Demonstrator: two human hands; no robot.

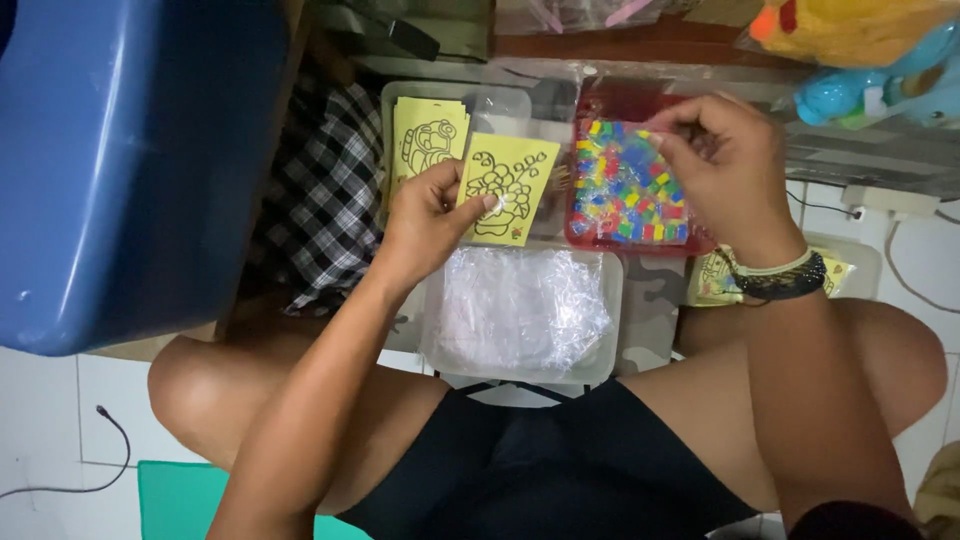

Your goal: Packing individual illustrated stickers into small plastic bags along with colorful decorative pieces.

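Left hand (425, 225) fingers pinch a yellow card (508, 187); right hand (725, 165) fingers clenched over the red tray (588, 238) of coloured packets, grasp unclear. Card not bagged yet.

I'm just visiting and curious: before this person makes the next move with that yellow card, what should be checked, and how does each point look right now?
1. Yellow card held firmly in the left hand: ok, thumb on its face.
2. Right hand over the red tray of coloured pieces: ok.
3. Right hand's grip holds a piece: cannot tell, fingers curl shut and hide it.
4. Clear bags in the white tray within reach: ok.
5. Stack of yellow cards lies in its container: ok.
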